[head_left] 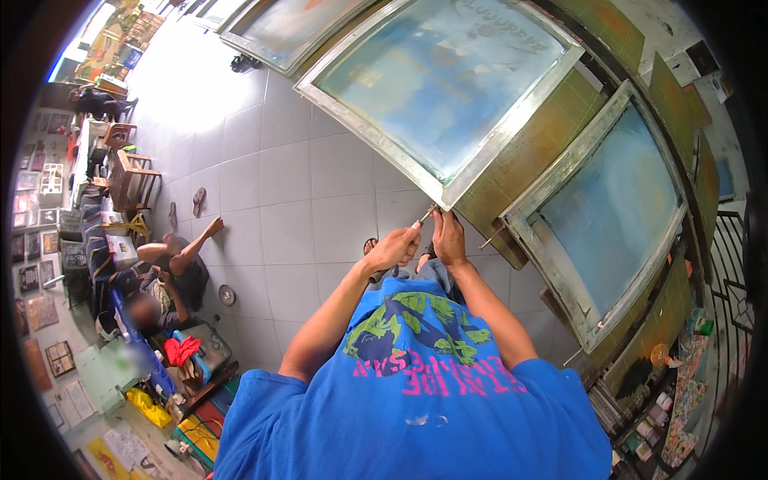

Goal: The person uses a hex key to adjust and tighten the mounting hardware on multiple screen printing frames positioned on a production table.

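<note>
At left, a seated person [188, 276] is on the grey tiled floor [284, 176]. Mid-view, the left hand [394, 246] is closed around a slim tool [417, 225], whose thin end extends past the fingers toward the nearest corner of a framed blue panel [448, 84]. The right hand [449, 238], fingers bent, is right at that corner, just below it; whether it grips anything cannot be told. Farther right, a second framed panel [604, 216] slants beside green-brown boards [544, 136].
</note>
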Motion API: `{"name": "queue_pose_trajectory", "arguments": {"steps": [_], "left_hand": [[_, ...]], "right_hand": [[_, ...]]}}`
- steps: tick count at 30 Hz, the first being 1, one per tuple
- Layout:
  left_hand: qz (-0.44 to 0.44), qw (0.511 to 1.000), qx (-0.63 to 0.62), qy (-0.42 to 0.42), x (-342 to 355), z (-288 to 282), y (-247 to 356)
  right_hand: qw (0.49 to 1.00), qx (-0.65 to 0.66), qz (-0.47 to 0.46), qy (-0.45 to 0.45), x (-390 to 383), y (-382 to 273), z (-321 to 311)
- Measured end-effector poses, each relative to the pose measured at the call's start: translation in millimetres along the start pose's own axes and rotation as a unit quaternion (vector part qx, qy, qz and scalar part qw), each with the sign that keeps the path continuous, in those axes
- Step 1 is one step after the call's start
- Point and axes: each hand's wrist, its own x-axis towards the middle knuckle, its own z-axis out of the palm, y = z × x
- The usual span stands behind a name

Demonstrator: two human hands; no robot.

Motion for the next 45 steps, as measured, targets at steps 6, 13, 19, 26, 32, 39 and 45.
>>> {"name": "queue_pose_trajectory", "arguments": {"steps": [6,13,19,26,32,39,45], "left_hand": [[0.027,0.995,0.087,0.052,-1,11,3],[0.061,0.964,0.237,0.103,6,8,2],[0.094,0.941,0.297,0.133,-8,25,23],[0.123,0.923,0.333,0.148,4,19,9],[0.164,0.899,0.344,0.215,18,15,-13],[0.033,0.955,0.291,0.051,2,-5,24],[-0.069,0.981,-0.057,-0.17,10,-25,19]], "right_hand": [[0.997,0.015,0.032,-0.061,-3,7,-4],[0.999,0.022,0.039,-0.03,-2,-4,0],[0.997,0.007,0.064,-0.033,-6,0,5],[0.997,-0.064,0.04,0.003,-7,-18,0],[0.96,-0.224,0.136,-0.1,-5,-70,-27],[0.891,-0.415,0.129,-0.126,13,-132,-57],[0.902,-0.405,0.071,-0.13,32,-153,-79]]}}
